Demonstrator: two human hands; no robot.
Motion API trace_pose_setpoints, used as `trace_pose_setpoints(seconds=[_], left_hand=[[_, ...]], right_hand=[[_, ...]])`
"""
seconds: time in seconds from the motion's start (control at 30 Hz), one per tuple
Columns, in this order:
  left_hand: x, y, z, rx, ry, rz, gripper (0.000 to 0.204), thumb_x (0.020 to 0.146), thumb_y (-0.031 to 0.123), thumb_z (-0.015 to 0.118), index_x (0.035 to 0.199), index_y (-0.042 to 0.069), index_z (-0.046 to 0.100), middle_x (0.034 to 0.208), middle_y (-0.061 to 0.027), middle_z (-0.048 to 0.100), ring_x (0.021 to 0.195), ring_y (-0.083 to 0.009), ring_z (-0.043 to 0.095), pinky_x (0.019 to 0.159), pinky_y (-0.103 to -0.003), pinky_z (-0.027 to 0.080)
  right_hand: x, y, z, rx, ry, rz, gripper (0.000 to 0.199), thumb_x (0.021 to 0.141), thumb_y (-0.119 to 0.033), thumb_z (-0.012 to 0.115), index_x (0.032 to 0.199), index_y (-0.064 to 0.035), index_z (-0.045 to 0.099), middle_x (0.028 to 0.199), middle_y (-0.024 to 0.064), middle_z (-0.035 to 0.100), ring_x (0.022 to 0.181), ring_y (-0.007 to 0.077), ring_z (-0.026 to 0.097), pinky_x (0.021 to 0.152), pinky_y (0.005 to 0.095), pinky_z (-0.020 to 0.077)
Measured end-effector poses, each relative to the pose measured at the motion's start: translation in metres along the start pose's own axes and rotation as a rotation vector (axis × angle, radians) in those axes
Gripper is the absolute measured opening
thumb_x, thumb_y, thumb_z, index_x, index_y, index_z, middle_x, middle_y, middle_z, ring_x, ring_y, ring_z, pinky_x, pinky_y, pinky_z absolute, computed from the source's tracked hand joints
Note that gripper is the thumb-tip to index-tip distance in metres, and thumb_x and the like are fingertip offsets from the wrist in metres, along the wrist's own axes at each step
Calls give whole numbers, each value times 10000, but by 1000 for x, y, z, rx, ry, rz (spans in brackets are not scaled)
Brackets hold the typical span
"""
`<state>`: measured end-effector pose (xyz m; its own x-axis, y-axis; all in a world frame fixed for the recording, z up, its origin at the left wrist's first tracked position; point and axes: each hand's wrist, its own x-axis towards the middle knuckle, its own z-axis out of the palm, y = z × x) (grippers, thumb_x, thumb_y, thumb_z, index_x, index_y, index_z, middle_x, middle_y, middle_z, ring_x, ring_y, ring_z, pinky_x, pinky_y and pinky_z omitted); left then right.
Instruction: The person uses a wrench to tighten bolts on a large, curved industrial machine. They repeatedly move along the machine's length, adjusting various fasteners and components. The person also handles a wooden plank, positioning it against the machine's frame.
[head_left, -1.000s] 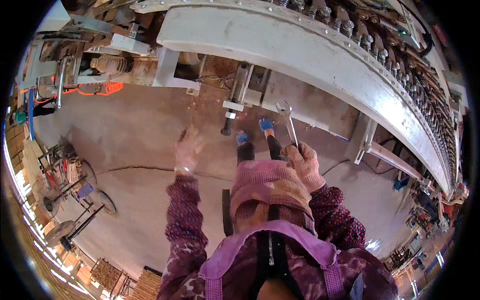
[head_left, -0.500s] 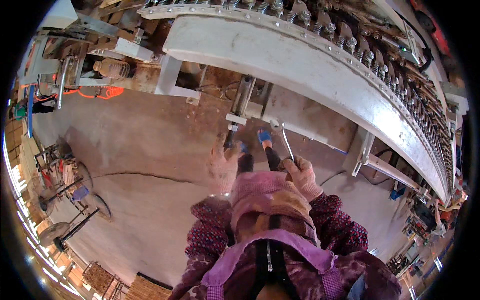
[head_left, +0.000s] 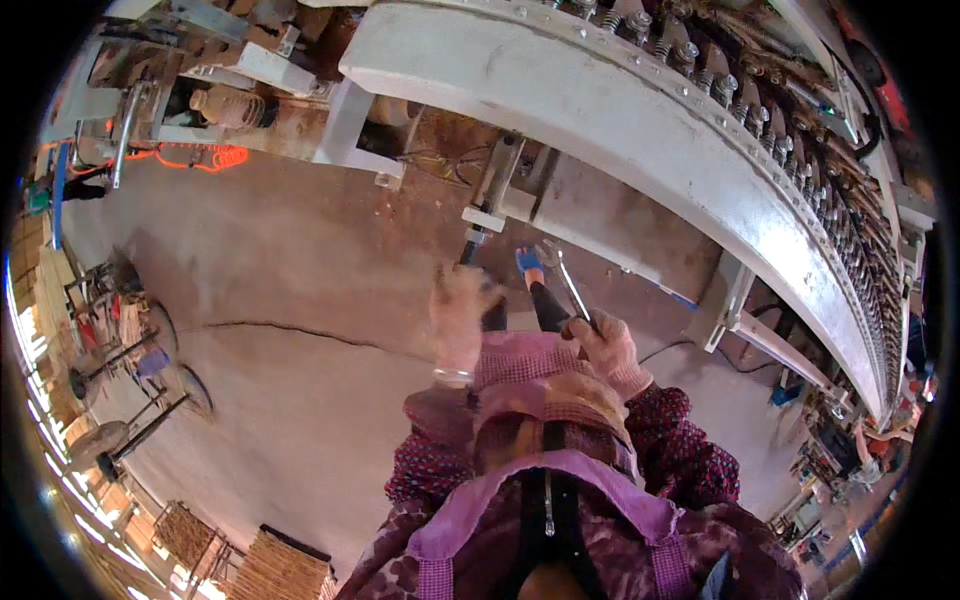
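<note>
The long grey beam [head_left: 600, 130] arches across the top, slightly farther right in view than a second ago. Below it, the purple apron [head_left: 530, 368] covers the person's front. The left hand [head_left: 460, 315], then well out to the left, is now nearer the middle and blurred; I cannot tell whether it holds anything. The right hand [head_left: 607, 349] stays closed around the wrench [head_left: 573, 287], whose head points toward the beam. One blue sandal [head_left: 527, 262] shows where two did. The dark bolt [head_left: 468, 252] is just beyond the left hand, contact unclear.
</note>
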<state>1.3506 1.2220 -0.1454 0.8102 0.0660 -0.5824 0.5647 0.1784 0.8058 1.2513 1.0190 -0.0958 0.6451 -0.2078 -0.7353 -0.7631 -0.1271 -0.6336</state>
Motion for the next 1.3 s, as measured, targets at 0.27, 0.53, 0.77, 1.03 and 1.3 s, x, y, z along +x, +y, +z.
trace_pose_setpoints(seconds=[0.27, 0.53, 0.77, 1.03, 1.3], left_hand=[[5, 31, -3, 563, -82, 152, 519, 890, 325, 642, 1251, -19, 498, 1082, -108, 636, 838, -211, 634, 672, -321, 538], [13, 22, -17, -514, -411, -465, 506, 863, 251, 688, 1261, 2, 500, 1085, -114, 630, 875, -193, 625, 602, -358, 528], [-4, 26, 12, 684, 10, 396, 555, 837, 160, 723, 1297, -8, 462, 1068, -75, 627, 801, -161, 597, 585, -272, 502], [2, 45, 11, -192, -218, -277, 371, 877, 148, 677, 1201, 15, 555, 988, -98, 647, 763, -176, 594, 615, -270, 495], [9, 10, -8, -104, -198, -48, 384, 859, 137, 693, 1214, 58, 567, 1063, -90, 628, 850, -187, 632, 704, -327, 530]], right_hand=[[0, 2, 1, -38, -31, -25, 299, 910, -298, 557, 919, -28, 686, 687, 43, 610, 620, 118, 565, 582, 292, 454], [0, 2, 4, -62, -35, -5, 333, 895, -361, 594, 911, -45, 696, 703, 54, 583, 673, 145, 549, 634, 322, 448], [0, 13, 11, -97, -28, -3, 330, 881, -374, 606, 938, -62, 697, 730, 66, 610, 701, 151, 571, 670, 327, 463], [6, 13, 8, -156, -36, -81, 309, 883, -345, 610, 936, -52, 693, 726, 76, 609, 702, 150, 573, 675, 318, 465], [-10, -36, 17, -10, 62, 3, 262, 911, -278, 604, 920, -24, 670, 706, 38, 584, 695, 108, 552, 656, 292, 463]])
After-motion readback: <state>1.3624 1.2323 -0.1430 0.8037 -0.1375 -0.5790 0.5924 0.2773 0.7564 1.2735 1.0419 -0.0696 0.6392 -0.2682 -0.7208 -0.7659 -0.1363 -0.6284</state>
